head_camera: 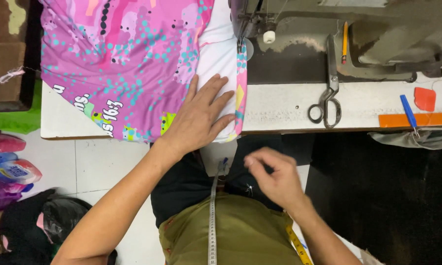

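left hand (pixel 199 118) flat on pink fabric (pixel 127 64); right hand (pixel 275 176) perhaps empty

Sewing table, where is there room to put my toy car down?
The white table is bare between the pink patterned fabric and the scissors. A smaller bare strip lies between the scissors and the orange ruler. The left side is crowded: fabric covers it, with the left hand pressing on it.

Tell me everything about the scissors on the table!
The grey metal scissors lie flat on the white sewing table, shut, blades pointing away toward the sewing machine, two dark loop handles nearest the table's front edge. The metal looks dull and worn. No hands touch them; an orange pencil lies just beyond.
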